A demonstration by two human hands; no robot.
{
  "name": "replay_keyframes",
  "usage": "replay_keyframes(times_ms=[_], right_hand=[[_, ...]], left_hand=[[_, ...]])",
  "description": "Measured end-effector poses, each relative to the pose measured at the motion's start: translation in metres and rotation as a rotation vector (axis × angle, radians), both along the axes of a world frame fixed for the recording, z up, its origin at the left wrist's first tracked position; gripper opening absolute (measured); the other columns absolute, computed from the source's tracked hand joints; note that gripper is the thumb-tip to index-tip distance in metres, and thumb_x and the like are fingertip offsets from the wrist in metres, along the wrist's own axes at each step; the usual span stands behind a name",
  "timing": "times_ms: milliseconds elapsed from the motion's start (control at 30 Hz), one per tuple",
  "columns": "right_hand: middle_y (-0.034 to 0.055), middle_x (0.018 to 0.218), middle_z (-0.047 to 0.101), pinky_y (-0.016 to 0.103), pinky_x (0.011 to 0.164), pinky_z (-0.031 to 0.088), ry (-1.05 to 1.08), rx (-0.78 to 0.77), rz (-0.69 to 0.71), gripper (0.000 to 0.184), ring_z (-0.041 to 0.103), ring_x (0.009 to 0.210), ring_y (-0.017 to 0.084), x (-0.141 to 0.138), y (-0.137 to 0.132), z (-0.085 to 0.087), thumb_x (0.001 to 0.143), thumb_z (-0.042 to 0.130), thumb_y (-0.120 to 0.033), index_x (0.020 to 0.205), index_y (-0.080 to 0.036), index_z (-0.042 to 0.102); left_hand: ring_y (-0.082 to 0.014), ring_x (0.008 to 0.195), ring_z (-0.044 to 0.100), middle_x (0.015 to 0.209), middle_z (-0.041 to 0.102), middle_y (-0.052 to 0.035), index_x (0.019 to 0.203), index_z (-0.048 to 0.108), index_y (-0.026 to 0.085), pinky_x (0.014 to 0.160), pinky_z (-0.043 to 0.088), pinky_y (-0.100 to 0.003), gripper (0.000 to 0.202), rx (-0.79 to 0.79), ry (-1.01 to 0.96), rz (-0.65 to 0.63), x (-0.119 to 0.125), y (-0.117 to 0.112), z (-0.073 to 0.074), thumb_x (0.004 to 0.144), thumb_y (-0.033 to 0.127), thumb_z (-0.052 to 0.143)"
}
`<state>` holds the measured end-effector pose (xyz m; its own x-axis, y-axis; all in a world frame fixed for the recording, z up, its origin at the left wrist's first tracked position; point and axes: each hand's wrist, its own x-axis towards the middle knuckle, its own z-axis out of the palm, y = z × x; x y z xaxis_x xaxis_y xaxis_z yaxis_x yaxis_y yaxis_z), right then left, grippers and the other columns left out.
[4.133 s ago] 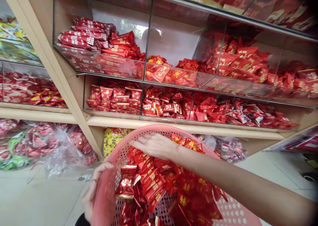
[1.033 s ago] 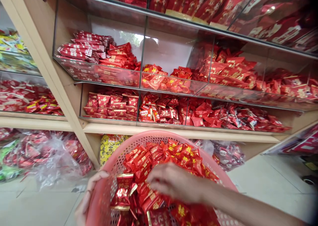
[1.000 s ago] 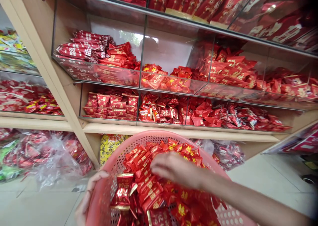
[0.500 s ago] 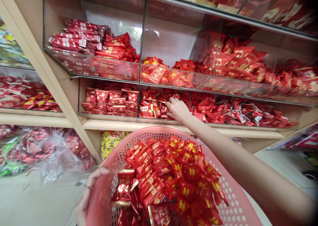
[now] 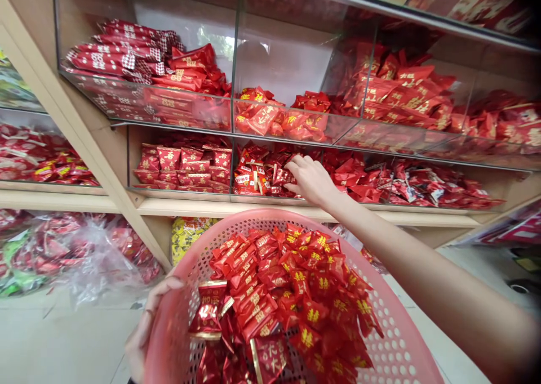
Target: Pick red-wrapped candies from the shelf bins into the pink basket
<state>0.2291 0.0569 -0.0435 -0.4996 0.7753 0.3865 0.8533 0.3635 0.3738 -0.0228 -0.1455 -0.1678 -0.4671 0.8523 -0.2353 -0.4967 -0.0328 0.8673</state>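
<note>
My left hand point(image 5: 149, 327) grips the left rim of a pink perforated plastic basket point(image 5: 403, 316). Inside the basket lie many red-wrapped candies point(image 5: 304, 282), some with gold characters, and a few darker red packets point(image 5: 270, 357) with gold edges. My right hand point(image 5: 311, 178) reaches over the basket into a low shelf bin. Its fingers are closed around a small red-wrapped candy point(image 5: 282, 175) at the bin's right part. Other red and gold packets point(image 5: 247, 179) lie just to the left of those fingertips.
A clear front panel point(image 5: 169, 105) runs along the upper bins of red packets. Dark red packets point(image 5: 181, 167) fill the bin at lower left. Below stand a bag of yellow candies point(image 5: 189, 235) and clear plastic bags point(image 5: 101, 260) on the tiled floor.
My right hand has lifted slightly and shifted right, and a red-wrapped candy now shows at its fingertips. The view has shifted a little; my left hand keeps hold of the basket.
</note>
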Motion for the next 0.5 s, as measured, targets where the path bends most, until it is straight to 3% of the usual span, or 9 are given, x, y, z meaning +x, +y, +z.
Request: replay_keyframes(times_ms=[100,200,300,367,500], right_hand=[[0.0111,0.107,0.055,0.035,0.074,0.039,0.102,-0.011,0.051,0.036,0.048,0.093,0.026,0.006,-0.029,0.013,0.080,0.060,-0.033,0.110,-0.014,0.053],[0.0104,0.109,0.055,0.036,0.080,0.039,0.266,-0.113,0.170,0.036,0.048,0.095,0.024,0.008,-0.077,0.010,0.082,0.058,-0.034,0.112,-0.015,0.052],[0.0073,0.108,0.055,0.035,0.083,0.040,0.361,-0.377,0.299,0.035,0.048,0.096,0.021,0.005,-0.134,-0.014,0.083,0.057,-0.035,0.113,-0.017,0.051],[0.0053,0.106,0.056,0.035,0.081,0.041,0.376,-0.588,0.285,0.036,0.050,0.094,0.020,0.003,-0.165,-0.036,0.081,0.059,-0.035,0.113,-0.020,0.052],[0.0037,0.100,0.058,0.036,0.080,0.042,0.307,-0.847,0.255,0.038,0.052,0.090,0.020,0.001,-0.197,-0.073,0.075,0.066,-0.030,0.110,-0.022,0.056]], left_hand=[[-0.0246,0.096,0.053,0.097,0.061,0.0027,0.084,0.060,0.027,0.072,0.046,-0.030,0.036,0.032,-0.044,-0.006,0.004,0.000,0.004,0.061,0.054,0.054],[-0.0266,0.097,0.053,0.100,0.061,0.0019,0.085,0.059,0.027,0.073,0.046,-0.033,0.037,0.037,-0.080,-0.023,0.005,-0.001,0.007,0.060,0.054,0.055],[-0.0254,0.095,0.053,0.099,0.062,0.0019,0.086,0.059,0.027,0.073,0.045,-0.032,0.037,0.049,-0.074,-0.033,0.005,-0.001,0.006,0.062,0.053,0.052],[-0.0235,0.093,0.053,0.096,0.061,0.0027,0.086,0.059,0.026,0.074,0.044,-0.030,0.035,0.058,-0.041,-0.022,0.003,0.000,0.003,0.064,0.052,0.050],[-0.0232,0.092,0.053,0.094,0.060,0.0024,0.085,0.059,0.025,0.074,0.042,-0.031,0.036,0.062,0.029,0.015,0.002,0.000,-0.002,0.065,0.052,0.047]])
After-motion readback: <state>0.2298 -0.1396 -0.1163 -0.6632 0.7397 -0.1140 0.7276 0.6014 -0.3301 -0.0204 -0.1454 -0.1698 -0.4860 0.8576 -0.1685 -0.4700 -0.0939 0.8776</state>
